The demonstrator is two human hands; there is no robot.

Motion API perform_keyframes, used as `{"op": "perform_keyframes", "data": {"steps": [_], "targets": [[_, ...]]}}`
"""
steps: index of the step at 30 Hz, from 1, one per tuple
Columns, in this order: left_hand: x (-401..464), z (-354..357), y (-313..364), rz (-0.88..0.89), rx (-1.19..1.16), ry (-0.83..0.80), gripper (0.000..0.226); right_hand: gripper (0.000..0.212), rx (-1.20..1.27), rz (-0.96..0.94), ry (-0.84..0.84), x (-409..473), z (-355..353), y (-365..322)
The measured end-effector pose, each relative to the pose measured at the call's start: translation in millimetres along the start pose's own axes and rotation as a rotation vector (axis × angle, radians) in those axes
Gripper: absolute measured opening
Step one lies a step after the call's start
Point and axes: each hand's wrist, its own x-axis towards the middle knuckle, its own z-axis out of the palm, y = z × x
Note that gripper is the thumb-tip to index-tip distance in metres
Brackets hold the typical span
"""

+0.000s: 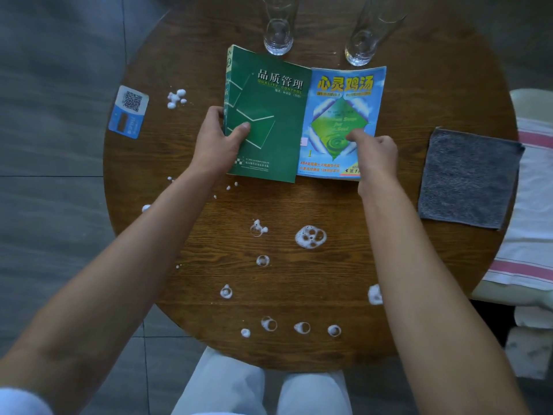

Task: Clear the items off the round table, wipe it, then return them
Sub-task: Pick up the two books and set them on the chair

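Observation:
A green book (269, 115) and a blue book (338, 112) lie side by side in the middle of the round wooden table (299, 205). The green one's right edge overlaps the blue one. My left hand (217, 142) grips the green book's left edge, thumb on the cover. My right hand (374, 154) pinches the blue book's lower right part, thumb on the cover. Two empty glasses (278, 31) (362, 46) stand behind the books. A grey cloth (469, 178) lies flat at the table's right edge. White foam blobs (310, 236) dot the near half.
A blue card with a QR code (129, 112) lies at the table's left edge, with a foam blob (176, 98) beside it. A seat with a white, pink-striped towel (529, 211) stands to the right. Grey floor tiles surround the table. My knees are under the near edge.

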Motion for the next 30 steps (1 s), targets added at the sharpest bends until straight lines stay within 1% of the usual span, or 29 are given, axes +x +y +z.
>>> {"op": "perform_keyframes", "data": {"steps": [2, 3, 5, 6, 7, 10, 12, 14, 16, 21, 25, 27, 30], "targets": [[-1, 0, -1, -0.002, -0.014, -0.007, 0.033, 0.036, 0.026, -0.053, 0.037, -1, 0, 7], [-1, -1, -2, -0.004, -0.013, -0.004, 0.033, 0.046, 0.005, -0.098, 0.047, -2, 0, 11], [0, -2, -4, 0.000, -0.008, -0.002, 0.036, 0.072, -0.089, -0.192, 0.041, -4, -2, 14], [0, -2, -4, 0.002, -0.012, -0.003, 0.040, 0.077, -0.136, -0.233, 0.029, -5, -3, 14], [-1, -3, -5, 0.010, -0.022, -0.013, 0.047, 0.076, -0.188, -0.272, 0.020, -6, -3, 14], [-6, -6, -4, 0.048, -0.063, -0.065, 0.077, 0.070, -0.297, -0.381, -0.003, -10, 0, 12], [-9, -6, -2, 0.058, -0.090, -0.092, 0.088, 0.073, -0.294, -0.402, -0.035, -10, 2, 15], [-9, -5, 1, 0.048, -0.131, -0.100, 0.088, 0.073, -0.282, -0.395, -0.081, -7, 0, 17], [-11, -6, 3, 0.023, -0.178, -0.087, 0.086, 0.070, -0.284, -0.435, -0.103, -8, -5, 19], [-30, -9, 4, 0.001, -0.266, -0.082, 0.084, 0.065, -0.238, -0.568, -0.098, -25, -24, 12], [-62, -13, 8, 0.018, -0.353, -0.054, 0.084, 0.064, -0.135, -0.592, -0.095, -46, -61, 13], [-83, -15, 12, 0.041, -0.374, -0.055, 0.084, 0.063, -0.040, -0.564, -0.103, -55, -82, 17], [-118, -17, 13, 0.117, -0.378, -0.072, 0.084, 0.052, 0.170, -0.430, -0.154, -70, -111, 33]]}}
